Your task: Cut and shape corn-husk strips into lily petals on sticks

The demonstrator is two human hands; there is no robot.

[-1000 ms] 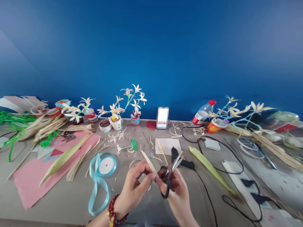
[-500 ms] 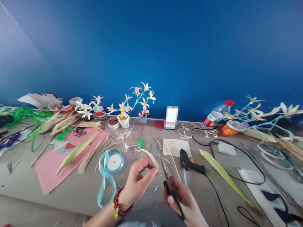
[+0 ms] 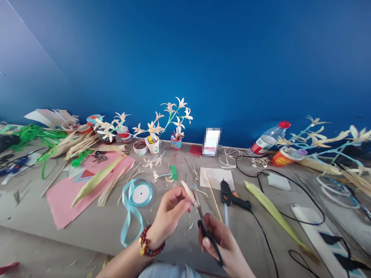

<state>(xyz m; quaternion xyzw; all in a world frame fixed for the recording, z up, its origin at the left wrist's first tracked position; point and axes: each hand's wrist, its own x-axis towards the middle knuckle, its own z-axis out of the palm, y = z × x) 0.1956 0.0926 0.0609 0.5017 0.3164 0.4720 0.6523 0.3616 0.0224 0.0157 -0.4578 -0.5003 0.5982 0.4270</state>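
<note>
My left hand [image 3: 174,204], with a red bead bracelet at the wrist, pinches a small pale husk strip [image 3: 188,190] between thumb and fingers. Black-handled scissors [image 3: 211,241] are in my right hand [image 3: 220,235], fingers wrapped round the handles. Their blades point up and to the left, close against the lower right side of the strip. Whether the blades touch it is hard to tell. Left of my left hand lies a light blue ribbon roll [image 3: 141,194] with a loose length of ribbon. A green piece [image 3: 174,172] and small pale flowers [image 3: 156,175] lie beyond the hands.
A black glue gun [image 3: 232,197] rests right of the hands, its cord running forward. Further right are a green husk [image 3: 269,208] and a power strip [image 3: 314,231]. Pink paper [image 3: 65,197] lies left. Flower cups, a bottle [image 3: 268,139] and a phone [image 3: 211,142] line the wall.
The husk strip in my left hand now looks shorter and more upright. The scissors have moved slightly left, nearer to it. The view has shifted a little.
</note>
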